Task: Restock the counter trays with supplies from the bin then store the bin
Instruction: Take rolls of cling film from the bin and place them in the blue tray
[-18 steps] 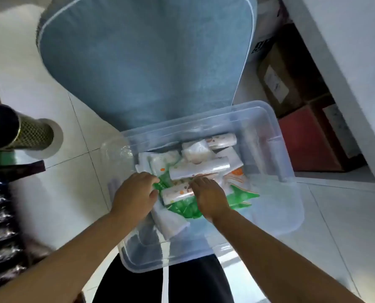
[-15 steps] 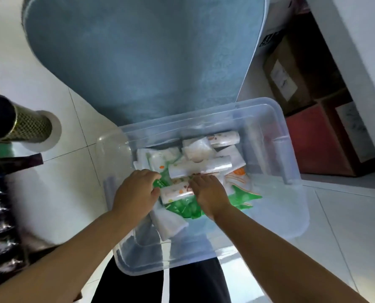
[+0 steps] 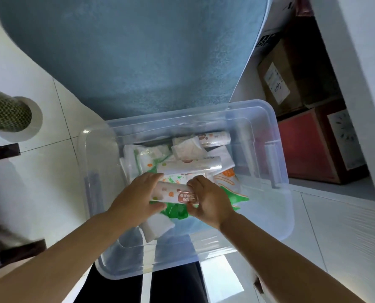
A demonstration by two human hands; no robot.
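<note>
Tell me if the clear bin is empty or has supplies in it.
Not empty. The clear bin holds a pile of white rolls and packets; the left hand and right hand grip one roll.

Single wide-angle head-worn view, facing forward and steeply down, close over the clear plastic bin (image 3: 182, 120), tiled floor (image 3: 51, 167) beyond.

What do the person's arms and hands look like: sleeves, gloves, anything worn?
The left forearm and right forearm are bare right to the frame edge, with no sleeve in view. The left hand and right hand wear no gloves. No watch, band or ring shows on the wrists or on the visible fingers.
</note>
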